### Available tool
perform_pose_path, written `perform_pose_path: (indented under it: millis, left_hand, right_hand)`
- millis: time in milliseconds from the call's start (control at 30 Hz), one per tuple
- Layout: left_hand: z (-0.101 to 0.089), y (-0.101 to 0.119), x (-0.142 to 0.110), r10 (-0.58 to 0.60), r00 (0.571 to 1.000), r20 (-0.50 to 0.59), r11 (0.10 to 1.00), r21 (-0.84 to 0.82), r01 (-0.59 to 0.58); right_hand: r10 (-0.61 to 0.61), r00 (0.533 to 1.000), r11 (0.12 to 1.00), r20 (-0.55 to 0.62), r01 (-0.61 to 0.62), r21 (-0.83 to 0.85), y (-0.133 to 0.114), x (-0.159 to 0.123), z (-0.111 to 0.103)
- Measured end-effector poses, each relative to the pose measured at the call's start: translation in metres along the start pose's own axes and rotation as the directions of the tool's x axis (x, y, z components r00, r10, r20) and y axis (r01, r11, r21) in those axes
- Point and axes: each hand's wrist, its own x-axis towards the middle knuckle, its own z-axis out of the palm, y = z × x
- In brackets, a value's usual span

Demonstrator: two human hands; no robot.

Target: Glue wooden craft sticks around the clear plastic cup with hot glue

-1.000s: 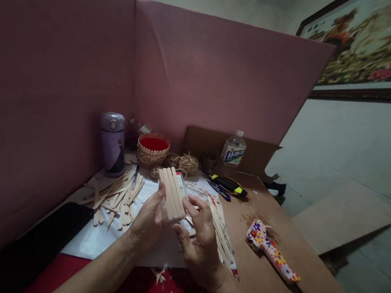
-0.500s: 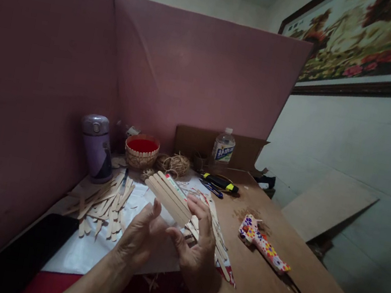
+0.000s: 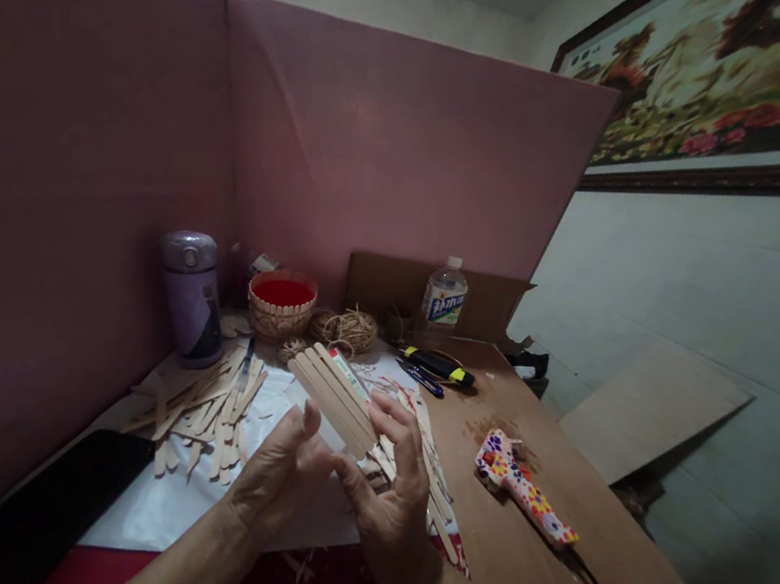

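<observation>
1. Craft sticks point(image 3: 328, 396), laid side by side against a labelled packet point(image 3: 350, 374), slant at the centre of the frame, far ends toward the upper left.
2. The left hand point(image 3: 275, 471), lower centre, has loosened: thumb raised, fingers open, no hold visible.
3. The right hand point(image 3: 393, 509), just right of centre, has half-curled fingers at the packet's right edge, thumb apart; whether they grip or only touch, I cannot tell.
4. That suggests the row is steadied from the right, or rests on something hidden.
5. Compared with one second ago, the row leans further left and the left thumb no longer lies along its edge; since half a second ago, hardly anything differs.
</observation>
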Motion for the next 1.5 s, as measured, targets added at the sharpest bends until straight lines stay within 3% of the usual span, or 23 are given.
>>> perform_pose_path:
  millis: [100, 300, 467, 667, 933, 1200, 1500]
  left_hand:
    - [0.001, 0.000, -0.001, 0.031, 0.999, -0.018, 1.000, -0.001, -0.031]
    - [0.003, -0.001, -0.001, 0.010, 0.996, 0.091, 0.997, -0.081, -0.003]
    - [0.010, -0.002, -0.004, 0.123, 0.992, -0.040, 0.992, -0.008, -0.123]
    - [0.030, 0.000, -0.008, 0.224, 0.951, -0.214, 0.965, 0.184, -0.187]
    - [0.029, -0.003, -0.003, 0.284, 0.926, -0.248, 0.897, 0.410, -0.166]
    - [0.021, -0.004, 0.001, 0.380, 0.883, -0.275, 0.818, 0.546, -0.182]
    - [0.027, -0.004, 0.002, 0.402, 0.863, -0.306, 0.778, 0.611, -0.146]
  right_hand:
    - [0.000, 1.000, 1.000, -0.002, 0.000, 0.002, 0.001, 0.000, 0.000]
    - [-0.022, 1.000, 1.000, -0.003, 0.022, -0.006, 0.001, -0.001, 0.001]
    - [-0.024, 0.999, 0.996, -0.030, 0.021, -0.086, -0.002, -0.003, 0.003]
    - [-0.082, 0.996, 0.986, -0.029, 0.076, -0.148, -0.003, -0.006, 0.002]
    - [-0.127, 0.987, 0.944, 0.096, 0.150, -0.293, 0.000, -0.005, -0.002]
    - [-0.064, 0.994, 0.978, 0.092, 0.081, -0.191, -0.004, -0.004, -0.005]
    - [-0.089, 0.991, 0.967, 0.104, 0.111, -0.231, -0.002, -0.001, -0.005]
